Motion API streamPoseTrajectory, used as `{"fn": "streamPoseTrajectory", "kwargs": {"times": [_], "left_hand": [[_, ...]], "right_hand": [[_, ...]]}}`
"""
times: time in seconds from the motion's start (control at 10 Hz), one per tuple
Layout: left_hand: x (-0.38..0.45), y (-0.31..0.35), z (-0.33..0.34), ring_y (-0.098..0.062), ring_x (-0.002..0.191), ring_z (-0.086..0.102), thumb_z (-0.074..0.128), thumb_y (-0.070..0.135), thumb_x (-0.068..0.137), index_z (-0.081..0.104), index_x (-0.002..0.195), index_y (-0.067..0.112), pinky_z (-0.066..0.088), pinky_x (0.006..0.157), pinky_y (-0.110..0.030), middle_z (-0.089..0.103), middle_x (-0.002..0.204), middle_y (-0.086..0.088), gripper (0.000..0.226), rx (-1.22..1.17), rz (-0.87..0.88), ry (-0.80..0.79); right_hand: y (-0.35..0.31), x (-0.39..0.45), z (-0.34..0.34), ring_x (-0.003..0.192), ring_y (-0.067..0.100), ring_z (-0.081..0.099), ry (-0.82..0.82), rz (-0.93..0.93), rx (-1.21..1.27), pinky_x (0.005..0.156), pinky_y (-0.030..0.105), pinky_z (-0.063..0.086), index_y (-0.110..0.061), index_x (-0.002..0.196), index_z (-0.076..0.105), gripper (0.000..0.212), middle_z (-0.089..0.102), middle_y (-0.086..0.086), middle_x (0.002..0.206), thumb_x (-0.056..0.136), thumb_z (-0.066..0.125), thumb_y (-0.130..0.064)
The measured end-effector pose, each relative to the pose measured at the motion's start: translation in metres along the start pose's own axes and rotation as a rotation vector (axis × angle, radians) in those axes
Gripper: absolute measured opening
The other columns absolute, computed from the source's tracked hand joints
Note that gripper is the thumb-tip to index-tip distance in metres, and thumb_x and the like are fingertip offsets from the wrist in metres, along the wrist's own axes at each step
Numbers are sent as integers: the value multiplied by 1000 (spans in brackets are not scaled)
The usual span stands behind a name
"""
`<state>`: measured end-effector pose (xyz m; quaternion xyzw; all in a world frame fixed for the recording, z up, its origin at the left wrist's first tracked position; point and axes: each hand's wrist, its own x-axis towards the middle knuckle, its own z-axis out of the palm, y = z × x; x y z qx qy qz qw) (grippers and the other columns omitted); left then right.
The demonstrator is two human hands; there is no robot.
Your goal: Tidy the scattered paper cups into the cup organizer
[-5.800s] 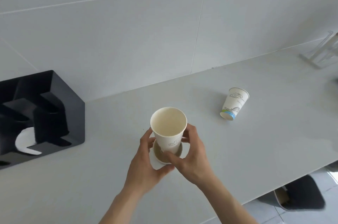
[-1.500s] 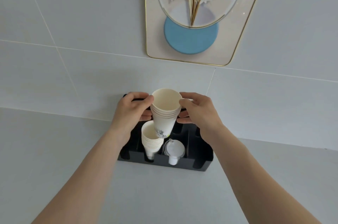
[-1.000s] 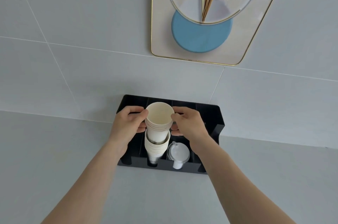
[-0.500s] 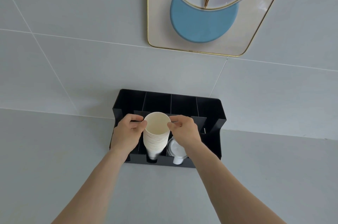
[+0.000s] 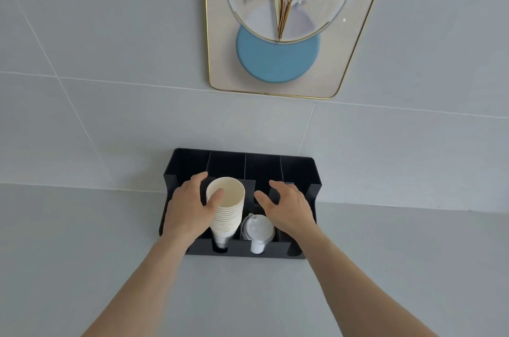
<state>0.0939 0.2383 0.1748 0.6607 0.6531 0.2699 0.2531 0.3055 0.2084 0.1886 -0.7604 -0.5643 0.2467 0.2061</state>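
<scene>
Cups are sitting stacked in the organizer mid-frame, my relaxed left hand touching them, right hand hovering spread; none showing loose

A pale grey worktop fills the lower half of the frame and meets the tiled wall along a faint line just below the middle. The one thing seen standing directly on it is the black cup organizer, at the centre of the frame. The organizer's tall, divided back is toward the wall and its low front edge faces the bottom of the frame.
</scene>
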Motion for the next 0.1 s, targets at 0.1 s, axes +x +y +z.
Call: {"fn": "streamPoseTrajectory", "kwargs": {"times": [0.1], "left_hand": [[-8,20,-1,-27,139,41,56,57,91,39,149,27,40,109,-47,48,152,0,68,137,114,31]], "right_hand": [[11,-13,-22,149,32,33,47,-49,-160,117,47,34,-25,156,38,72,37,9,162,96,51,-63]]}}
